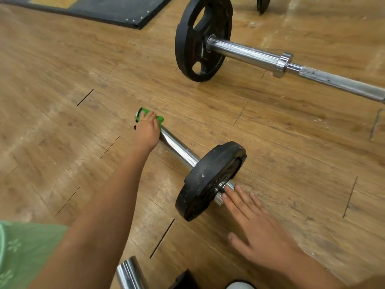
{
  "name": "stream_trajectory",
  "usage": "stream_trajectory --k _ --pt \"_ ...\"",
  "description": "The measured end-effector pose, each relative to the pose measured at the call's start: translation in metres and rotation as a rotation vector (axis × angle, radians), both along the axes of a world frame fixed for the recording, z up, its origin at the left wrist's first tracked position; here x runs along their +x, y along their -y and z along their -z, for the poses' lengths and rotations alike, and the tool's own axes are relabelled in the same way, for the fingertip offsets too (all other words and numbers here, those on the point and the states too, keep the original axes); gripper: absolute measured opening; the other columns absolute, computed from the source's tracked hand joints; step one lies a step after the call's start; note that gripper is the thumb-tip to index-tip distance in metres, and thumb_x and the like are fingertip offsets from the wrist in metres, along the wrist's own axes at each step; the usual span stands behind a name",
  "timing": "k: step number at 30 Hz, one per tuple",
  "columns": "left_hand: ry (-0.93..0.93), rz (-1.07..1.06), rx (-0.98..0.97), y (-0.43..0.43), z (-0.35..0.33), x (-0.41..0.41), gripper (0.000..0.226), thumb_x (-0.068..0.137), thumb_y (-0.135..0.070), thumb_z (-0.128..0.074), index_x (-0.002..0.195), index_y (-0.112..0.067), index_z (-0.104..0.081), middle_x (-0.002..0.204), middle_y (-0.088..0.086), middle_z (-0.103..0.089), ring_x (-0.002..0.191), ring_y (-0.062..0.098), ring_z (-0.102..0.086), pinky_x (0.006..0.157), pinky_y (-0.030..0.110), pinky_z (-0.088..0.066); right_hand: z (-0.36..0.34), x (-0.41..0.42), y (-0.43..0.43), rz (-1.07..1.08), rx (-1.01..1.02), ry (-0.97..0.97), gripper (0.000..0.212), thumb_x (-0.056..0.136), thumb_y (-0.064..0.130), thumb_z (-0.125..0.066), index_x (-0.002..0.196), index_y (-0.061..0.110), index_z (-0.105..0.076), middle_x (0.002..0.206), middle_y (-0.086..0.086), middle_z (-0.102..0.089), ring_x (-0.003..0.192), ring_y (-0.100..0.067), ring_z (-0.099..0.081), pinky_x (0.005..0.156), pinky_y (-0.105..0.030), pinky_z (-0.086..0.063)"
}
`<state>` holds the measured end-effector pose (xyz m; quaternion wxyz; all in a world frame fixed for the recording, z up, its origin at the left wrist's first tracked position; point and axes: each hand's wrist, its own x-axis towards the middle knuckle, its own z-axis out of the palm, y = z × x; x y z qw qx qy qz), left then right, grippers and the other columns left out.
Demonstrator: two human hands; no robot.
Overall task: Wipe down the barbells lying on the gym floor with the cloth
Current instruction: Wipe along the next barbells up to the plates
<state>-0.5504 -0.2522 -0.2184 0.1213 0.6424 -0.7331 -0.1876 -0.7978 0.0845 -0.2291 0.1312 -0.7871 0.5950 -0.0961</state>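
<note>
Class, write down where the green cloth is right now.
Head view, left of centre: the cloth is under the left hand, wrapped on the end of the near barbell, up-left of its plate.

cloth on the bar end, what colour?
Bright green; the cloth shows best in the head view.

Near barbell point(179, 150): the far end of its sleeve is covered by the green cloth point(159, 118) and the left grip point(146, 130). Most of the cloth lies under that grip. The shaft beyond the bar's plate point(208, 180) is hidden behind the right grip point(256, 230), which is motion-blurred — contact with the bar cannot be confirmed.

Far barbell point(250, 53): shaft cut off by the right edge. An upper disc point(263, 4) shows only its lower part.

The bottom edge cuts a chrome tube point(130, 274), a black object point(183, 280) and a white object point(239, 285) — neither of the last two is identifiable. Dark mat point(108, 9): cut by the top edge.
</note>
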Motion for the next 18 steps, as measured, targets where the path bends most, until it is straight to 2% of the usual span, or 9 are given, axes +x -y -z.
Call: stream_trajectory --k 5,11,16,18 --pt "-0.007 0.228 -0.074 -0.06 0.005 -0.002 0.046 0.109 -0.018 -0.029 0.15 0.001 -0.04 0.158 0.016 -0.036 0.152 0.03 -0.018 0.122 0.033 -0.012 0.003 0.0 -0.002 -0.008 0.002 -0.032 0.092 0.089 0.059 -0.052 0.161 0.018 -0.012 0.169 -0.002 -0.005 0.155 -0.021 -0.006 0.117 -0.041 -0.015" --pt "0.072 0.089 0.002 0.001 -0.01 -0.001 0.045 0.109 -0.013 -0.027 0.147 0.009 -0.038 0.156 0.023 -0.035 0.15 0.032 -0.021 0.122 0.032 -0.006 0.003 0.001 -0.001 -0.008 0.005 -0.012 0.089 0.091 0.057 -0.049 0.161 0.018 -0.01 0.169 -0.001 -0.005 0.155 -0.021 -0.005 0.117 -0.042 -0.014" --pt "0.114 0.122 -0.023 -0.014 -0.004 -0.006 0.043 0.107 -0.014 -0.033 0.141 0.008 -0.048 0.149 0.022 -0.045 0.143 0.033 -0.032 0.12 0.038 -0.02 0.003 0.001 -0.001 -0.012 0.037 0.041 0.088 0.092 0.054 -0.049 0.161 0.02 -0.007 0.169 0.001 0.0 0.155 -0.02 -0.002 0.117 -0.044 -0.012" --pt "0.107 0.152 -0.023 -0.033 0.001 -0.009 0.044 0.108 -0.016 -0.034 0.143 0.006 -0.047 0.151 0.02 -0.044 0.144 0.032 -0.031 0.121 0.038 -0.02 0.003 0.001 -0.002 -0.018 0.034 0.036 0.088 0.092 0.054 -0.049 0.161 0.02 -0.007 0.169 0.001 0.0 0.155 -0.02 0.0 0.117 -0.043 -0.01"
